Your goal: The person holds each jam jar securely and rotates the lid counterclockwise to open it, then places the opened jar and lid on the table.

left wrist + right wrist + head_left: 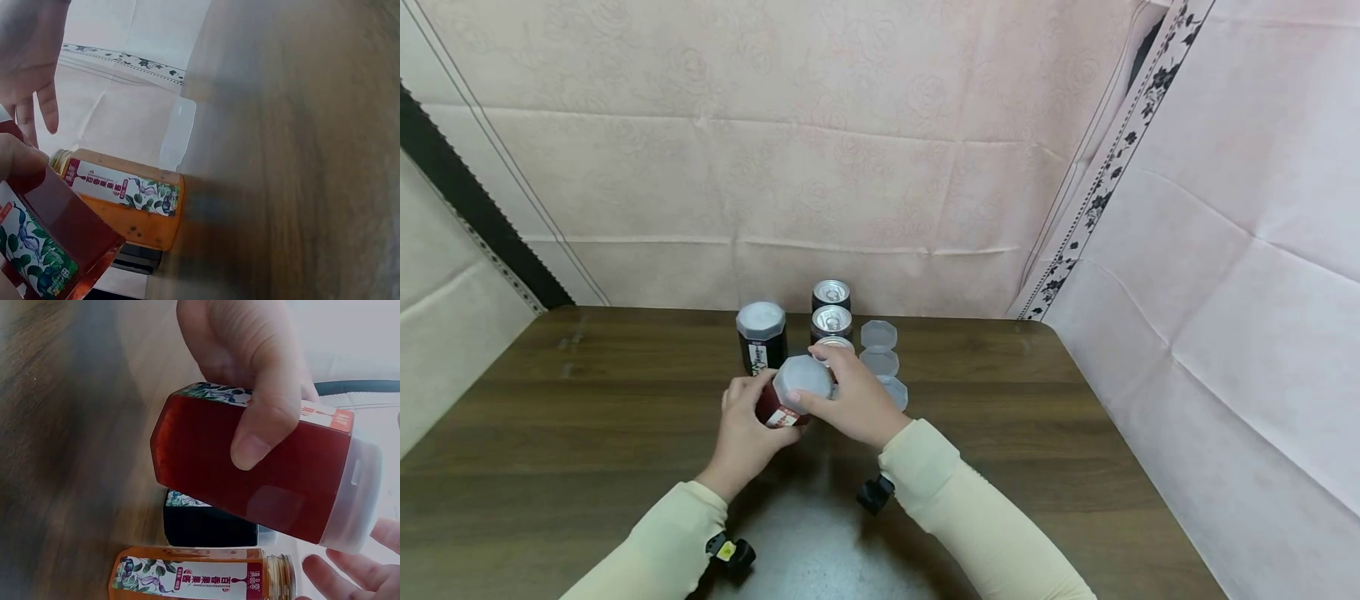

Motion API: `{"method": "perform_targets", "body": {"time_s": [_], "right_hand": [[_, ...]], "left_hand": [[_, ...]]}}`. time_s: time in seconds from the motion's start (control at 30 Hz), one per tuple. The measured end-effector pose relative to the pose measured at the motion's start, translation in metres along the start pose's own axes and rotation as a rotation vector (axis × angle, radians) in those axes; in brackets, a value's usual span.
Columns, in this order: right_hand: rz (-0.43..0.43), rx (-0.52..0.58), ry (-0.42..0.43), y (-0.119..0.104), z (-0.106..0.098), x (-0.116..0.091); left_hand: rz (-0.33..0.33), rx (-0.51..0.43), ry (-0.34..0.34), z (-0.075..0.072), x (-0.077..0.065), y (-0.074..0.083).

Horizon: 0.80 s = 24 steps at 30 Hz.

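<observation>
A six-sided dark red jar (250, 469) with a printed label and a frosted plastic lid (802, 379) is held tilted over the table. My left hand (747, 421) grips its body, thumb across one side and fingers round the other. Around the lid spreads my right hand (859, 400), its thumb tip overlapping the lid edge in the head view. The right wrist view shows those right fingers loosely bent beside the lid. Behind the red jar stands an orange jar (125, 200) with a metal cap and a flower label.
A black jar (767, 354) with a frosted lid stands at the left. Metal-capped jars (831, 319) form a row beside it, and several loose frosted lids (878, 335) lie to their right. Cloth walls (850, 167) border the brown wooden table (587, 433).
</observation>
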State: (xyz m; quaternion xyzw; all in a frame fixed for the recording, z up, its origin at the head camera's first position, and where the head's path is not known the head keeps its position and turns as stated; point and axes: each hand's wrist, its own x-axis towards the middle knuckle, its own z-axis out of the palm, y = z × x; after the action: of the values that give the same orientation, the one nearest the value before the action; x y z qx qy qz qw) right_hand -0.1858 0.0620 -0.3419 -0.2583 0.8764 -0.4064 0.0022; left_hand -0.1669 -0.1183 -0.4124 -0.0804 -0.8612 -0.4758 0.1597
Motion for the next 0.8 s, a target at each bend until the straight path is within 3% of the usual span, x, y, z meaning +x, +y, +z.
{"method": "perform_targets", "body": {"time_s": [0.4, 0.8], "right_hand": [[-0.013, -0.186, 0.047, 0.002, 0.002, -0.002], [-0.033, -0.327, 0.06, 0.005, 0.005, -0.001]], "left_hand": [[-0.008, 0.011, -0.01, 0.007, -0.003, 0.006], [0.027, 0.024, 0.056, 0.016, -0.003, 0.008]]}}
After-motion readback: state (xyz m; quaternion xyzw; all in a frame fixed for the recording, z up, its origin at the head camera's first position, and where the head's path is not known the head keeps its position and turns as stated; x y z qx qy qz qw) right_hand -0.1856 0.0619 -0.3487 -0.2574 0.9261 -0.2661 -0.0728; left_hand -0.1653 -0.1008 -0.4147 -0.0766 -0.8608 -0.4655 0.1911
